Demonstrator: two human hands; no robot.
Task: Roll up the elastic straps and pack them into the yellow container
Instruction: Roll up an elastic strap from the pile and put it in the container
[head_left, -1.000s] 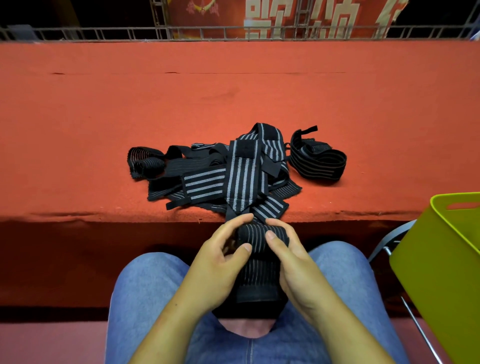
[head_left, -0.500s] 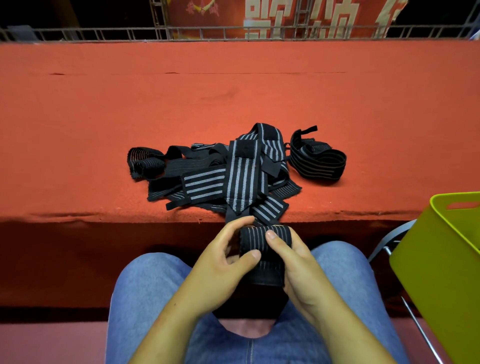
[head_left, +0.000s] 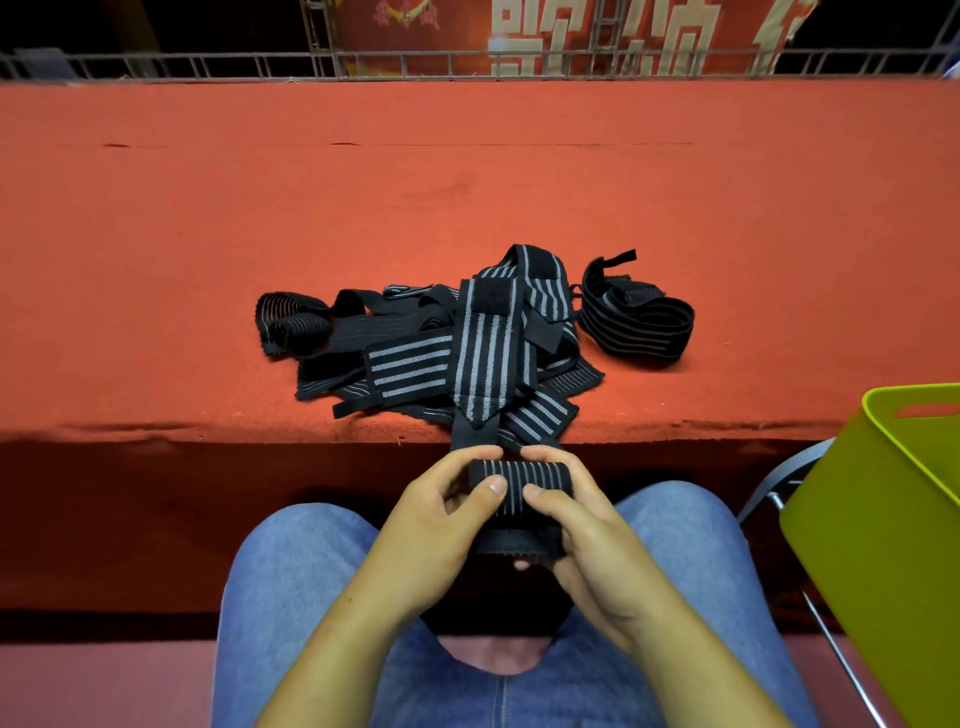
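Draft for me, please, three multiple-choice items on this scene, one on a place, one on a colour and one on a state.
1. Where is the yellow container?
A. on the person's lap; B. at the person's right; C. at the person's far left.
2. What colour is the cover of the table?
A. blue; B. white; C. red.
3. How is the strap in the hands?
A. partly rolled; B. flat on the table; C. inside the container.

B: it stands at the right, below the table's front edge.
C: the whole top is red.
A: the left hand and right hand hold a roll whose tail runs up to the pile of straps.
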